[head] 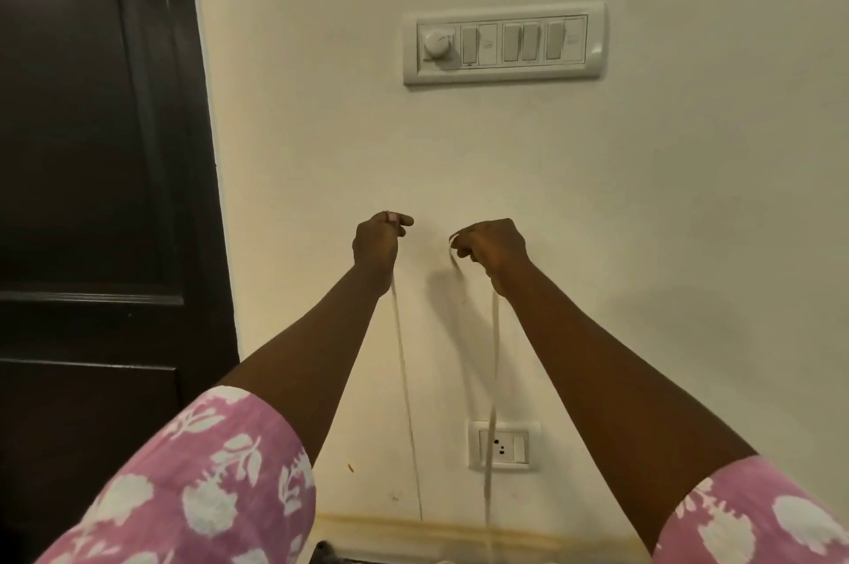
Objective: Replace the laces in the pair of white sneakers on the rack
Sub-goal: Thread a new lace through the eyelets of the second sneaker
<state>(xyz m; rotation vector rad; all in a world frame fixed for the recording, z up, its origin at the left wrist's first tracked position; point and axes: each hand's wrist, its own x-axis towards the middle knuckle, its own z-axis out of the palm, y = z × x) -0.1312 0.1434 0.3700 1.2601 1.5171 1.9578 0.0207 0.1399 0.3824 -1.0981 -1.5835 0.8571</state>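
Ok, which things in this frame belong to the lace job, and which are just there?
Job in hand: white lace, its two strands hanging down; left grip and right grip, each curled round a strand.
Just there: switch panel, wall socket, dark door.

Cream wall (643, 196) (switch panel (504, 43), socket (504, 445)) beside dark door (92, 150)

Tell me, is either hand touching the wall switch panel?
No; the left hand and right hand each grip a shoelace strand well below the switch panel.
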